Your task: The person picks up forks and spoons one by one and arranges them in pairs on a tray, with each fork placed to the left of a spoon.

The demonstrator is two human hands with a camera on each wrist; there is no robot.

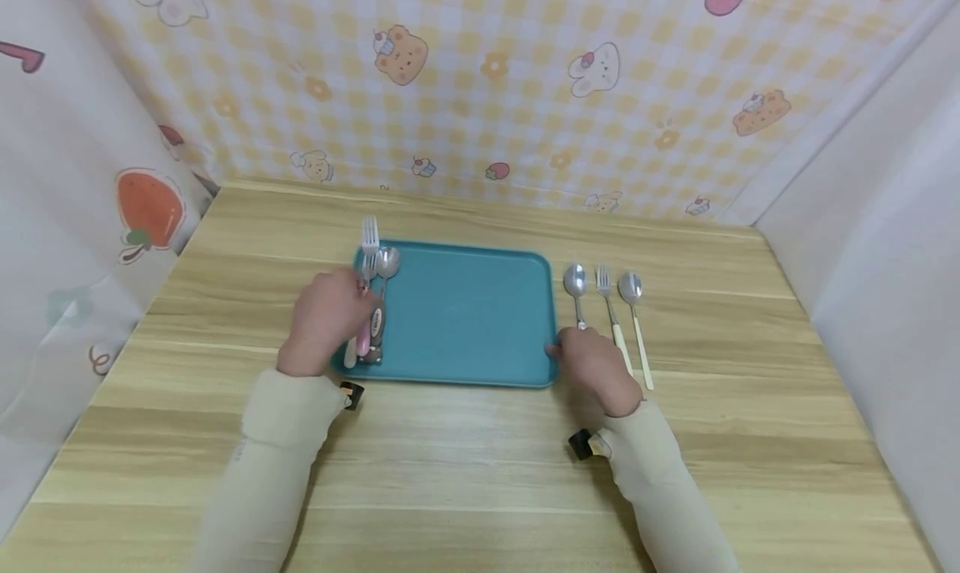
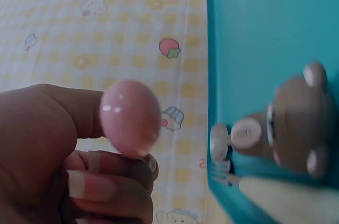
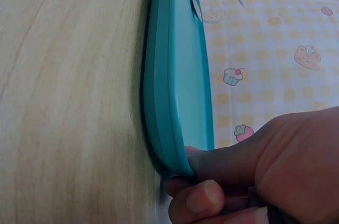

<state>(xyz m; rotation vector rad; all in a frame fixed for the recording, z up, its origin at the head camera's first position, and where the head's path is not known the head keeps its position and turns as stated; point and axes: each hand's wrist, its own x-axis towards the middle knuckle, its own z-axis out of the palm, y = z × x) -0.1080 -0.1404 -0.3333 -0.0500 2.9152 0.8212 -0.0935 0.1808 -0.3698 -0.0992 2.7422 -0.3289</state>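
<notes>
My left hand (image 1: 330,311) pinches a fork by its glossy pink handle (image 2: 130,118), above the left side of a teal tray (image 1: 465,315). In the tray under that hand lie a spoon (image 1: 387,262) with a brown bear-shaped handle (image 2: 302,123) and a white-handled fork (image 2: 275,195), side by side. The hand hides part of this cutlery in the head view. My right hand (image 1: 596,365) grips the tray's near right corner, thumb (image 3: 217,163) over the rim and fingers curled below it.
Right of the tray a spoon (image 1: 575,280), a white-handled fork (image 1: 617,336) and another spoon (image 1: 637,340) lie in a row, the first two partly behind my right hand. A checked cloth (image 1: 480,98) hangs behind the wooden table (image 1: 450,473), with white curtains at both sides.
</notes>
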